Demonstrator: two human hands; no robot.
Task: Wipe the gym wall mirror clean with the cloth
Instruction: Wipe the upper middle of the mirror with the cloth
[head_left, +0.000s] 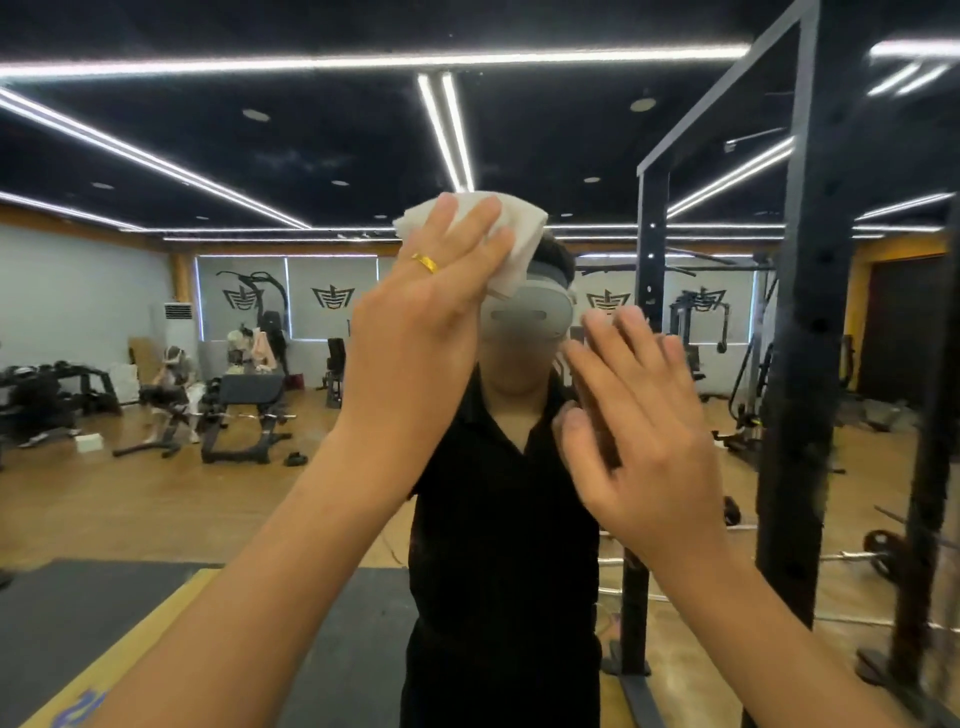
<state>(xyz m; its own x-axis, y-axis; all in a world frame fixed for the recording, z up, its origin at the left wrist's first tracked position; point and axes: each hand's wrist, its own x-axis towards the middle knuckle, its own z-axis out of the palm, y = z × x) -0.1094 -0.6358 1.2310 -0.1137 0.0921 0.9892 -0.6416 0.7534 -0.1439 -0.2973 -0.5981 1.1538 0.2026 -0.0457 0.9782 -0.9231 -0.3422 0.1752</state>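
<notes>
The white cloth (522, 234) lies flat against the wall mirror (249, 135), in the upper middle part of the glass that is in view. The left hand (415, 332) presses it to the glass with straight fingers spread over it, not curled around it; a gold ring (425, 263) is on one finger. To the right and lower, the right hand (634, 426) is released, its fingers straight and its fingertips meeting their own reflection on the mirror. Between the two arms, the glass shows the person's black shirt (498, 519) and grey headset (524, 312). A black metal frame (800, 312) stands toward the right edge.
</notes>
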